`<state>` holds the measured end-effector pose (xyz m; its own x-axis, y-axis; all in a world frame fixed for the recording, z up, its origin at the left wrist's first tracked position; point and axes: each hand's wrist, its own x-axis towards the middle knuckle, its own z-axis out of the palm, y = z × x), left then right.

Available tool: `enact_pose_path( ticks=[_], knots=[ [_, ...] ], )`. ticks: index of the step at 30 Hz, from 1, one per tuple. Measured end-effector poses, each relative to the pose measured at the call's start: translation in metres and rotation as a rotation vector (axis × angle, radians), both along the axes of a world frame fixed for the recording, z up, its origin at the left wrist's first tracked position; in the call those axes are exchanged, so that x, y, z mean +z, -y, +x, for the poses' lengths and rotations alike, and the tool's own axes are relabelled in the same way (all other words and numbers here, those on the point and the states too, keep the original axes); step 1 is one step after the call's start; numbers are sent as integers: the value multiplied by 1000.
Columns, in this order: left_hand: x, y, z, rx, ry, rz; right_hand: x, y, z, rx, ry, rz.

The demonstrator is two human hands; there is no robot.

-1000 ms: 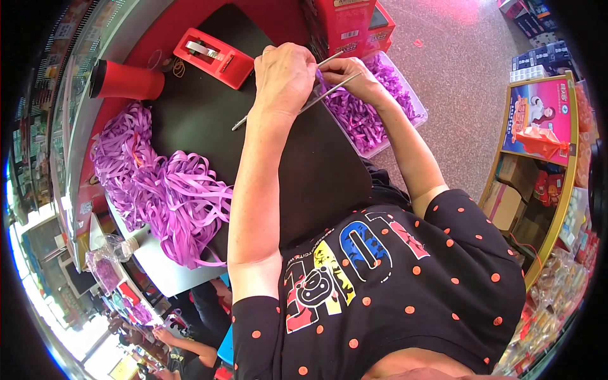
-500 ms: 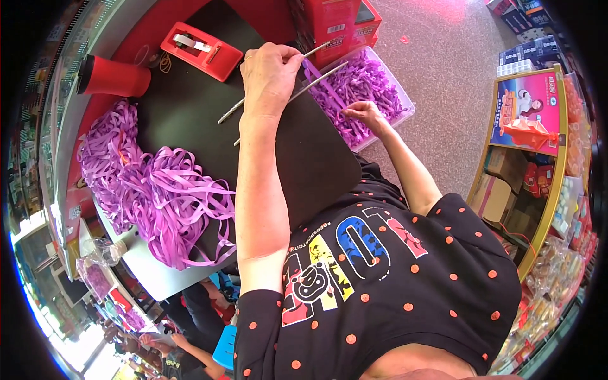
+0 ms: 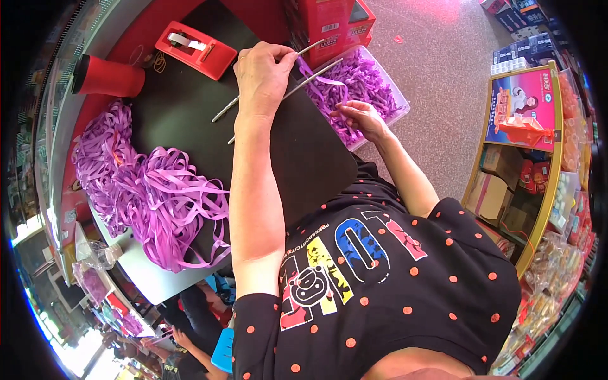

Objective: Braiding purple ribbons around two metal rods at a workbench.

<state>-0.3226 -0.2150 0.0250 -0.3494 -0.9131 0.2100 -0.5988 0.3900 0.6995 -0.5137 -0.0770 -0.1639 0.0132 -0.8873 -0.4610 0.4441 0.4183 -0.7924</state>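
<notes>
Your left hand pinching a thin metal rod, your right hand pinching a purple ribbon over a ribbon-filled translucent box, a ribbon heap leftward on the black desk, a red tape dispenser beyond.

Above the black tabletop, my left hand pinches a thin rod; a second rod runs beside it. Past the tabletop's right edge, my right hand hovers over a clear bin of purple ribbon pieces. A purple ribbon heap lies at the tabletop's left, a red tape dispenser toward its far end.
</notes>
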Motion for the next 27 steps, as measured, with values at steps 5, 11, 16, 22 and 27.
enact_pose_path(
  ticks=[5,11,16,22,27],
  knots=[
    [1,-1,-7,-11,18,-15,-63,6,-21,-390,-63,52],
    [-3,0,2,-11,69,-68,-43,17,-7,-359,-1036,-24],
    [1,0,-7,7,21,11,-55,18,-16,-418,-360,73],
    [-5,4,0,8,14,3,-22,17,-6,-205,410,139],
    [-7,6,-3,-33,5,-31,-25,21,-10,-289,629,94]
  ],
)
